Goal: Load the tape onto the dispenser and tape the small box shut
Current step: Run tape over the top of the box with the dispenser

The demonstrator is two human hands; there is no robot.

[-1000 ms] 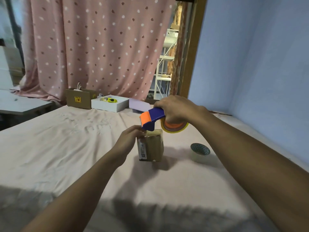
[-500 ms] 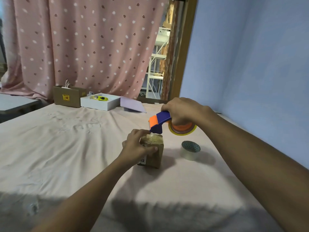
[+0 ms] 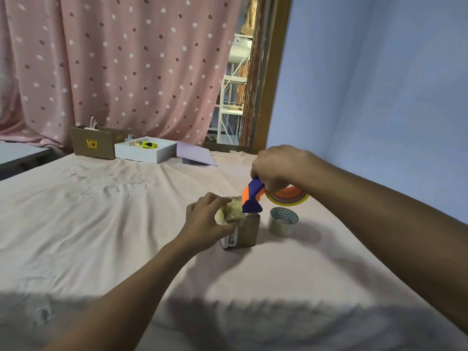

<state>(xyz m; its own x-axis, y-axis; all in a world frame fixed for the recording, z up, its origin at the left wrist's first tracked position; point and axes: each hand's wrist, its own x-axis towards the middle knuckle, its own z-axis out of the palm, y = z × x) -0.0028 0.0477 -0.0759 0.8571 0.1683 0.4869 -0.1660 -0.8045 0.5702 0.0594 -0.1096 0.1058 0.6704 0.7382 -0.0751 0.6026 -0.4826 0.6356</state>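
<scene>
A small brown cardboard box (image 3: 247, 231) stands upright on the pink cloth-covered table (image 3: 101, 224). My left hand (image 3: 206, 221) grips the box's top left side, fingers over a crinkled strip of clear tape on the lid. My right hand (image 3: 276, 165) holds a blue and orange tape dispenser (image 3: 252, 197) loaded with a yellowish tape roll (image 3: 288, 197). The dispenser's blue nose rests on the far right edge of the box top.
A spare clear tape roll (image 3: 283, 221) stands just right of the box. At the table's far edge are a brown cardboard box (image 3: 93, 143), a white tray (image 3: 147, 152) with a yellow item, and a lilac sheet (image 3: 195, 153). A blue wall runs along the right.
My left hand slid from the box's side up over its top and the tape. The dispenser came down from above the box until its nose reached the box's top edge.
</scene>
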